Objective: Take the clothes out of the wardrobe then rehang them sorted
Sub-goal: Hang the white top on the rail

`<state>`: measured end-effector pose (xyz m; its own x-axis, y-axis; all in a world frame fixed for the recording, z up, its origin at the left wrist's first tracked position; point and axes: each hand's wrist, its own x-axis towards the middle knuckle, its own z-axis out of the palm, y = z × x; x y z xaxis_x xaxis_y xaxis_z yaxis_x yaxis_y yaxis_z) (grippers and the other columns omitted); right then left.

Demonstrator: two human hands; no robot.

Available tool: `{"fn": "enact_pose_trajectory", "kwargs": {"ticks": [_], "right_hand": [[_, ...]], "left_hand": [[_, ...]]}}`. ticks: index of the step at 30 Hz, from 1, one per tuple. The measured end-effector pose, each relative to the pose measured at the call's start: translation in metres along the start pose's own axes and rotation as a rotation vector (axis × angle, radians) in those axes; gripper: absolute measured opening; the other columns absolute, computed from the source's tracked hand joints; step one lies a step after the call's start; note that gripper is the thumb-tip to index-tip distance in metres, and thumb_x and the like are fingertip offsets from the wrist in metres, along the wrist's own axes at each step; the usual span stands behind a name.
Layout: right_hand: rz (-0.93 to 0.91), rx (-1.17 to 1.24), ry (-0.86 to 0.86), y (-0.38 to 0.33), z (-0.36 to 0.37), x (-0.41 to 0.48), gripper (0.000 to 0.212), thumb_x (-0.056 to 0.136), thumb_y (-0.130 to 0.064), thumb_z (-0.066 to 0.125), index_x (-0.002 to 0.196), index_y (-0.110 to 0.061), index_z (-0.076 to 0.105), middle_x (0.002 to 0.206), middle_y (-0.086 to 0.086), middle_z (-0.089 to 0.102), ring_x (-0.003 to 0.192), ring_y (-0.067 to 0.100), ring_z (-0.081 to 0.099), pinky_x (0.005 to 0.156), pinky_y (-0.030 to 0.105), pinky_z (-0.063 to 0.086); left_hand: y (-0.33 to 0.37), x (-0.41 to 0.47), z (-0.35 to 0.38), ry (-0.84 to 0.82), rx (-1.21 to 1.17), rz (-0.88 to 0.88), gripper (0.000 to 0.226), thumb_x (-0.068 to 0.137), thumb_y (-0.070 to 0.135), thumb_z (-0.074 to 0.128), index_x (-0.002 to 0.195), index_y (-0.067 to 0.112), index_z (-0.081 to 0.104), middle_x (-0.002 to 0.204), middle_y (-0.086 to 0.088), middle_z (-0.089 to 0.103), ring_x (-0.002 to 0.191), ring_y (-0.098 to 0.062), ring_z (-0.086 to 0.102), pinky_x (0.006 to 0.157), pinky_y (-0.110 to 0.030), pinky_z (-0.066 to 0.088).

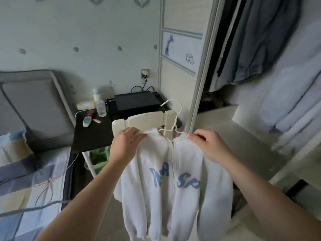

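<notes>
A white zip-up sweatshirt [173,188] with blue lettering hangs in front of me on a white wire hanger [175,119]. My left hand [126,143] grips its left shoulder and my right hand [206,145] pinches its right shoulder. The hanger's hook sticks up between my hands. To the right the wardrobe [199,84] stands open, with a dark blue-grey jacket [257,46] and pale blue garments [295,94] hanging inside.
A white chair back [145,119] stands just behind the sweatshirt. A black bedside table [93,131] holds a bottle, a cup and small items. A checked bed [31,171] lies at the left, with cables hanging beside it.
</notes>
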<state>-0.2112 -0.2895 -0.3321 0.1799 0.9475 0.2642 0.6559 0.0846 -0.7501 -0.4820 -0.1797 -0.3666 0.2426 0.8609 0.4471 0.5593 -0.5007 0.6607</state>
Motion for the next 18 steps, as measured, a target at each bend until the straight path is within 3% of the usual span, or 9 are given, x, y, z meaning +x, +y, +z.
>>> {"fn": "enact_pose_trajectory", "kwargs": {"ticks": [4, 10, 13, 16, 18], "right_hand": [[0.039, -0.049, 0.131, 0.001, -0.017, 0.051, 0.041, 0.09, -0.047, 0.059, 0.066, -0.014, 0.053, 0.057, 0.004, 0.044, 0.057, 0.007, 0.04, 0.058, 0.036, 0.037], [0.122, -0.166, 0.267, -0.009, -0.056, 0.097, 0.039, 0.096, -0.034, 0.06, 0.062, -0.016, 0.05, 0.053, -0.009, 0.04, 0.053, 0.005, 0.037, 0.055, 0.026, 0.032], [0.136, -0.218, 0.336, -0.016, -0.09, 0.113, 0.038, 0.096, -0.03, 0.06, 0.065, -0.01, 0.052, 0.055, -0.006, 0.04, 0.052, 0.005, 0.038, 0.053, 0.021, 0.032], [0.123, -0.301, 0.419, -0.026, -0.132, 0.132, 0.037, 0.096, -0.031, 0.06, 0.068, -0.008, 0.055, 0.059, 0.006, 0.045, 0.055, 0.007, 0.041, 0.056, 0.028, 0.035], [0.106, -0.363, 0.483, -0.036, -0.163, 0.145, 0.038, 0.096, -0.032, 0.059, 0.067, -0.008, 0.054, 0.058, 0.003, 0.045, 0.056, 0.007, 0.041, 0.057, 0.028, 0.035]], "left_hand": [[-0.009, 0.089, 0.024, -0.099, -0.104, 0.091, 0.023, 0.091, 0.042, 0.067, 0.09, 0.02, 0.071, 0.081, 0.009, 0.063, 0.081, -0.015, 0.059, 0.074, -0.04, 0.05], [0.015, 0.193, 0.073, -0.111, -0.248, 0.222, 0.028, 0.093, 0.041, 0.066, 0.075, 0.021, 0.06, 0.067, 0.007, 0.056, 0.069, -0.019, 0.056, 0.071, -0.046, 0.049], [0.048, 0.237, 0.098, -0.1, -0.293, 0.303, 0.026, 0.093, 0.039, 0.065, 0.075, 0.024, 0.054, 0.065, 0.011, 0.051, 0.071, -0.022, 0.053, 0.075, -0.046, 0.047], [0.092, 0.282, 0.121, -0.071, -0.349, 0.404, 0.024, 0.095, 0.036, 0.064, 0.077, 0.024, 0.053, 0.066, 0.013, 0.048, 0.072, -0.025, 0.052, 0.075, -0.045, 0.045], [0.127, 0.312, 0.133, -0.046, -0.392, 0.456, 0.027, 0.096, 0.034, 0.062, 0.075, 0.023, 0.048, 0.065, 0.013, 0.046, 0.071, -0.026, 0.049, 0.074, -0.041, 0.04]]}}
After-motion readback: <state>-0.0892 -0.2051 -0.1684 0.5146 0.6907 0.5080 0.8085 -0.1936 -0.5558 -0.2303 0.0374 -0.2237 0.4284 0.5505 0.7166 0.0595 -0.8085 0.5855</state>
